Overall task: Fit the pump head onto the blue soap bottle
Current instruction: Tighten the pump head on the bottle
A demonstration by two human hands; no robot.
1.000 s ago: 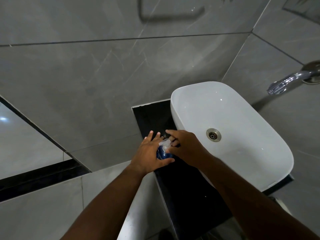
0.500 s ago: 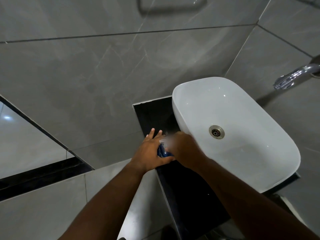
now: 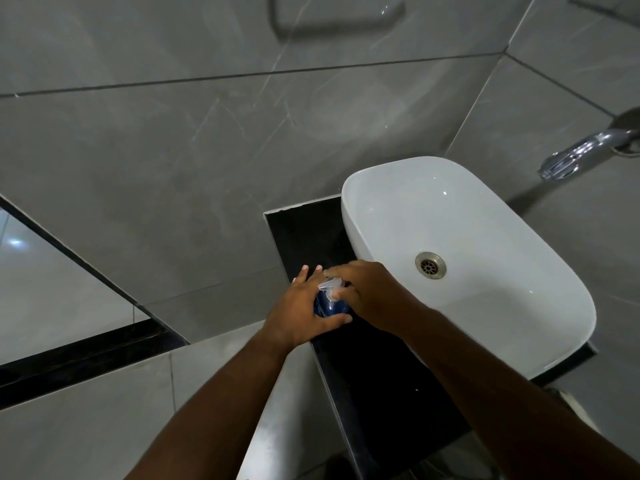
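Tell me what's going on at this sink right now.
A person is putting a clear pump head on a blue soap bottle that stands on the black counter beside the white basin. The left hand wraps the bottle; the right hand has its grip on the pump head. Whether it is fully seated can't be told.

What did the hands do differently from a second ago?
Very little. The right hand blurred for a moment half a second ago, as if twisting, and is back with its fingers on the clear pump head. The left hand still wraps the blue soap bottle on the black counter beside the white basin.
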